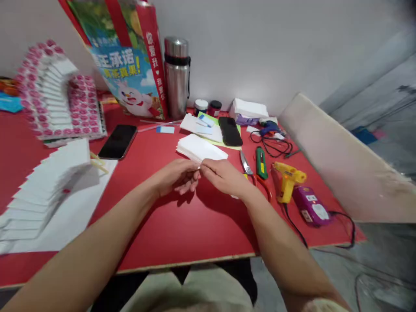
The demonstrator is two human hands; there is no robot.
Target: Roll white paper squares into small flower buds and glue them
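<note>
Both my hands meet over the middle of the red table (182, 229). My left hand (177, 177) has its fingers curled and pinches the near end of a small white paper piece. My right hand (223, 175) is closed on the same white piece from the right. Just beyond my fingertips lies a stack of white paper cards (201, 148), and I cannot tell whether the held piece is still touching that stack. A bit of white shows under my right wrist.
Scissors (247, 167), a green cutter (261, 162), a yellow glue gun (287, 181) and a purple device (311, 209) lie to the right. Two phones (118, 141) (230, 131), a steel flask (176, 78), a printed bag (130, 60) and fanned white cards (48, 182) surround the hands.
</note>
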